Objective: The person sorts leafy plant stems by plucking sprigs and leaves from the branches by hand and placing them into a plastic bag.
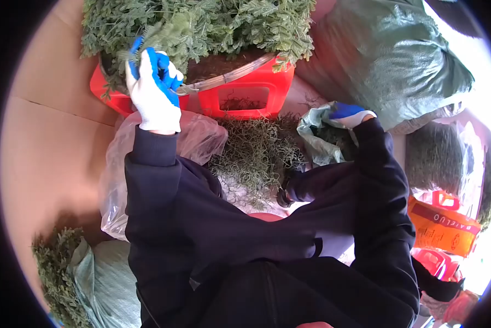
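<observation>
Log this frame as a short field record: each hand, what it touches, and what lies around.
view: head camera, looking down over dark sleeves
left hand: white and blue glove, gripping green sprigs at the rim of the red crate
right hand: blue glove, pinching the edge of a pale green bag
red crate contents: heaped green foliage
between the arms: loose pile of greyish sprigs, clear plastic bag
far right: large green sack, orange printed box

Cardboard floor under red crate, green sacks.
</observation>
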Motion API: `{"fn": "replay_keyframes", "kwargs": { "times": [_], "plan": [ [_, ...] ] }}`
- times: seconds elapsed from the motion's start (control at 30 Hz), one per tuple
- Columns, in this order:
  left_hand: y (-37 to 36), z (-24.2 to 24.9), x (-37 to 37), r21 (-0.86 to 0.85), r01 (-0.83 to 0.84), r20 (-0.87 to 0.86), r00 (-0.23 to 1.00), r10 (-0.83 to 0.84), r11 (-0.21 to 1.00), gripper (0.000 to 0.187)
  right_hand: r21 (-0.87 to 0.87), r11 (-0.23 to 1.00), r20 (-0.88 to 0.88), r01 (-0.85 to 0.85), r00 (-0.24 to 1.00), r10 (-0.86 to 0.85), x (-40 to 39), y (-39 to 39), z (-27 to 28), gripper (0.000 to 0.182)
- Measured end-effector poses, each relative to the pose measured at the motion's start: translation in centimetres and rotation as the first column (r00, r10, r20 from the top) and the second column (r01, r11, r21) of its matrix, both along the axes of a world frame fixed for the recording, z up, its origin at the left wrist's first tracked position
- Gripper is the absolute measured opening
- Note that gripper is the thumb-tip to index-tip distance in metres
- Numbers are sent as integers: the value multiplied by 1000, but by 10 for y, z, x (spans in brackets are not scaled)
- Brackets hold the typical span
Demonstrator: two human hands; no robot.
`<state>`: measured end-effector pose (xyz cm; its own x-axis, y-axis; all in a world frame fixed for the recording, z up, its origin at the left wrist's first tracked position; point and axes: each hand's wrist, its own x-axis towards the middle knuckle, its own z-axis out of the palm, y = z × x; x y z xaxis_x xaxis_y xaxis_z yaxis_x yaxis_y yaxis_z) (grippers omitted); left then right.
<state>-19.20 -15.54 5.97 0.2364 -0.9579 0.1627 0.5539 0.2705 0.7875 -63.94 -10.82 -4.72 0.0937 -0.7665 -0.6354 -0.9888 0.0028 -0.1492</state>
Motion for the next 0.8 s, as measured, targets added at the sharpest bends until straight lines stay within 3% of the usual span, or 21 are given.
{"fn": "replay_keyframes", "kwargs": {
  "times": [0.1,0.13,0.2,0.37,0.43,0.47,0.5,0.53,0.57,0.6,0.67,0.73,0.77,0.8],
  "plan": [
    [0,-6,2,58,38,-67,997,-34,998,9,308,940,-116,144,987,-113,-24,11,-18,60],
    [0,-7,4,64,60,-92,994,-54,996,9,356,894,-232,271,953,-196,-27,13,-23,65],
    [3,-11,7,54,134,-151,981,-125,990,12,435,842,-363,320,918,-161,-83,11,-90,70],
    [7,-15,-7,105,215,-125,971,-201,971,22,440,840,-287,316,937,-202,-92,4,-101,62],
    [7,-22,-14,96,356,-68,934,-350,930,26,432,877,-144,209,976,-161,-26,2,-18,59],
    [14,-15,-21,93,394,-31,919,-393,914,27,403,855,-186,327,944,-273,-8,-3,-3,54],
    [23,-8,-28,90,440,10,897,-443,894,30,381,871,65,310,931,-360,3,-5,6,46],
    [29,-8,-32,74,550,-42,835,-548,832,35,415,869,322,269,850,-417,34,-2,38,48],
    [35,-9,-40,137,600,-92,800,-593,788,40,352,928,631,123,701,-333,46,5,39,52],
    [42,-7,-48,143,633,-74,773,-630,761,41,242,970,856,12,468,-220,56,16,40,56],
    [53,-7,-65,131,685,40,718,-695,716,44,273,953,951,-134,184,-247,115,34,89,59],
    [67,-10,-79,191,701,234,647,-725,687,52,202,972,977,-117,-52,-209,135,44,68,50],
    [74,-19,-87,180,687,370,616,-696,704,55,199,976,977,-89,-63,-205,148,45,75,45],
    [77,-39,-91,153,655,625,516,-586,740,60,196,979,977,-61,-74,-200,160,46,81,40]
  ]
}}
